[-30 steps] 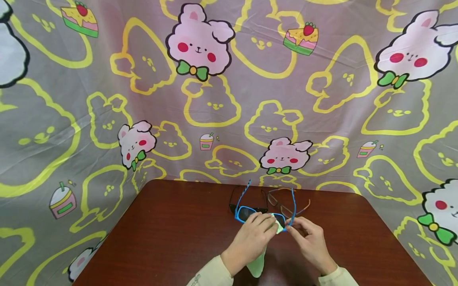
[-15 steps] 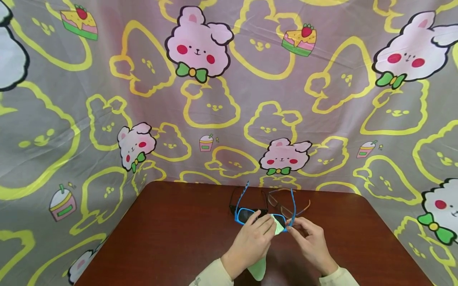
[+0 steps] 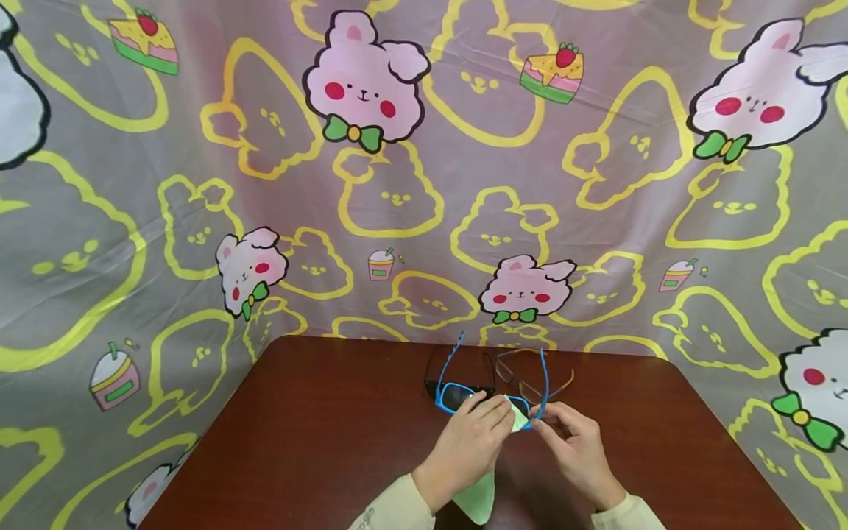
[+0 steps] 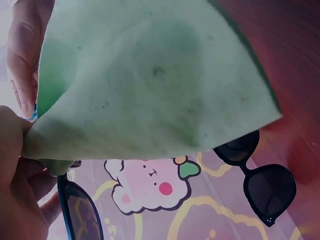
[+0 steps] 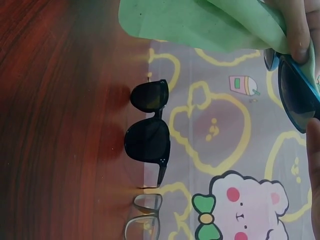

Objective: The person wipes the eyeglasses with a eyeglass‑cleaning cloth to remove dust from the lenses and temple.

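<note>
Blue-framed sunglasses (image 3: 457, 397) are held up above the table, with both temples unfolded and pointing away. My left hand (image 3: 466, 440) pinches a pale green cloth (image 3: 478, 502) against the lens on the right side, covering part of it. The cloth's loose end hangs down below that hand and fills much of the left wrist view. My right hand (image 3: 578, 447) grips the right corner of the frame near the hinge between thumb and fingers. In the right wrist view, fingers of the left hand press the cloth over the blue frame's lens.
Black sunglasses (image 5: 147, 140) lie on the dark reddish-brown table (image 3: 318, 442), behind the held pair. To their right are clear-lens glasses (image 5: 142, 227) with brownish temples. A cartoon-patterned curtain (image 3: 397, 221) encloses the table at the back and sides.
My left fingers and the cloth have shifted slightly back and forth across the right-side lens. The cloth's hanging end has swung a little. My right hand stays at the frame's corner.
</note>
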A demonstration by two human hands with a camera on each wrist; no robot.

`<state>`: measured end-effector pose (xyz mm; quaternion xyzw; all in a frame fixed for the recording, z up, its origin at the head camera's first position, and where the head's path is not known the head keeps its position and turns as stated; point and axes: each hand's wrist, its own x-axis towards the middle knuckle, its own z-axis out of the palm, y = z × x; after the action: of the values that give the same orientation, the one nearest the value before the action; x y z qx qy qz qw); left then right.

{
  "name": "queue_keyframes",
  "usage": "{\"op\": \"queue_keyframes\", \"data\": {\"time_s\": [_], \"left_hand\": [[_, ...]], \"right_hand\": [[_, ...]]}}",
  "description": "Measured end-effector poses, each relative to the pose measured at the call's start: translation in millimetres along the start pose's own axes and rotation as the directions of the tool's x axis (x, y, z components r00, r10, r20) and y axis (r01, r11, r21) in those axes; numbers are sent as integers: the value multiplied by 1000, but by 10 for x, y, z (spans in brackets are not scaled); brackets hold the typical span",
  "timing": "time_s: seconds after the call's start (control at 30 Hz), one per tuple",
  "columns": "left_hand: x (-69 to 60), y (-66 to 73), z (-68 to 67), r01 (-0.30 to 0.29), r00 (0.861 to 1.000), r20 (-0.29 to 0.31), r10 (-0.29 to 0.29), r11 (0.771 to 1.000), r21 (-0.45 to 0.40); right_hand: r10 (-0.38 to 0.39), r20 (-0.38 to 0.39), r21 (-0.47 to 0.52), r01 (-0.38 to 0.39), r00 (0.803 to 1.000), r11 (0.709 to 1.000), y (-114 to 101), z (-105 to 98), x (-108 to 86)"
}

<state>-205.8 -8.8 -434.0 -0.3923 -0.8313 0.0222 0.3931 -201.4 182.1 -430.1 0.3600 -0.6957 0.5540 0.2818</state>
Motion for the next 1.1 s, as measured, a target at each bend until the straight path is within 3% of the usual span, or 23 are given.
{"op": "queue_keyframes", "data": {"time_s": [0.4,1.1], "left_hand": [[14,-18,8,26,1000,-9,-26,1000,7],[59,-9,-12,-34,999,10,35,994,-100]], "right_hand": [[-15,-23,12,15,1000,1000,6,-8,23],[29,-6,-3,-29,1000,1000,-17,-59,-10]]}}
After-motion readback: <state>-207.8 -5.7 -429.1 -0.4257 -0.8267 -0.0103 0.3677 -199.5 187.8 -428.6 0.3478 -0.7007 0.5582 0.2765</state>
